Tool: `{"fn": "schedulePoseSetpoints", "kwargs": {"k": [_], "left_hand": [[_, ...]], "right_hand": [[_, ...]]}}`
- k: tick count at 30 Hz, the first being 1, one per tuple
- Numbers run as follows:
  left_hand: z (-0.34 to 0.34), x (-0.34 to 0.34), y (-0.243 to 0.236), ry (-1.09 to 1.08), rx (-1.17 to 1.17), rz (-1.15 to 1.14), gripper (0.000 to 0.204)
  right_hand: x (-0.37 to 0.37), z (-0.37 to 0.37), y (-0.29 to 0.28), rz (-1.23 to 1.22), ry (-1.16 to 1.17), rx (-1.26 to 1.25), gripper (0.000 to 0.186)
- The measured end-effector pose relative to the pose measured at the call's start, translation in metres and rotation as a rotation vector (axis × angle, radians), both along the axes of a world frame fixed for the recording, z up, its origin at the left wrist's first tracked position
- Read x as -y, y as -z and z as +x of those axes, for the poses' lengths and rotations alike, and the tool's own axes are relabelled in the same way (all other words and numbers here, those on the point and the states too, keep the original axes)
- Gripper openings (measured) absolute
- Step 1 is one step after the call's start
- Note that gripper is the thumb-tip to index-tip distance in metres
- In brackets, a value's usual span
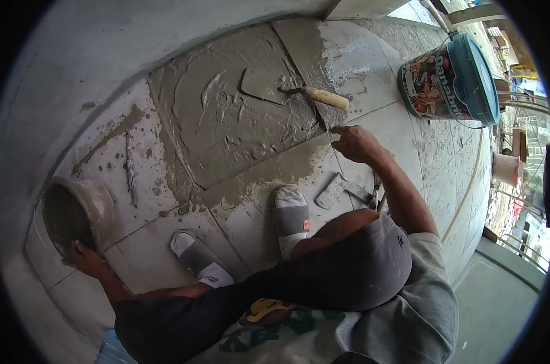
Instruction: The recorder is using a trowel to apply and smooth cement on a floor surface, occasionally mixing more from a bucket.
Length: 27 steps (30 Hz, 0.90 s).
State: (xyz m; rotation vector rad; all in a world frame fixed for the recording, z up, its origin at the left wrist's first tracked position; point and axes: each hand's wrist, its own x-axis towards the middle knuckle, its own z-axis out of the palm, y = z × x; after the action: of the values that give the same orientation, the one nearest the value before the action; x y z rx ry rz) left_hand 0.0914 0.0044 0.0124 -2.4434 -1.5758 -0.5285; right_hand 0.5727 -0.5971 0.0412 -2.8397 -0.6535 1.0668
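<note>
Person crouched on a tiled floor (pixel 372 121) over a spread of wet mortar (pixel 238 121)

The grey mortar patch covers the tiles ahead, a pointed trowel (pixel 287 91) with a pale handle lying on it; a teal-lidded printed bucket (pixel 451 79) stands at the far right, its contents hidden; a mortar-crusted bucket (pixel 78 212) sits tilted at the left, its inside coated grey, the left hand (pixel 85 258) closed over its near rim; the right hand (pixel 354 142) hangs above the mortar's edge, fingers curled together, whether pinching something cannot be told; a small flat trowel (pixel 336 189) lies near the sandalled feet.
</note>
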Motion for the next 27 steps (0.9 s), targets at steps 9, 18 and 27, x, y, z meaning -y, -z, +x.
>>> {"fn": "schedulePoseSetpoints", "kwargs": {"k": [9, 18, 27], "left_hand": [[-0.005, 0.009, -0.011, -0.014, 0.108, -0.002, 0.046], [0.007, 0.016, -0.015, -0.039, 0.12, 0.001, 0.044], [0.007, 0.016, -0.018, -0.035, 0.072, -0.017, 0.046]], "right_hand": [[-0.067, 0.036, 0.067, 0.346, -0.136, 0.709, 0.031], [-0.073, 0.014, 0.079, 0.301, -0.078, 0.268, 0.026], [-0.079, 0.015, 0.069, 0.256, 0.223, 0.205, 0.032]]}}
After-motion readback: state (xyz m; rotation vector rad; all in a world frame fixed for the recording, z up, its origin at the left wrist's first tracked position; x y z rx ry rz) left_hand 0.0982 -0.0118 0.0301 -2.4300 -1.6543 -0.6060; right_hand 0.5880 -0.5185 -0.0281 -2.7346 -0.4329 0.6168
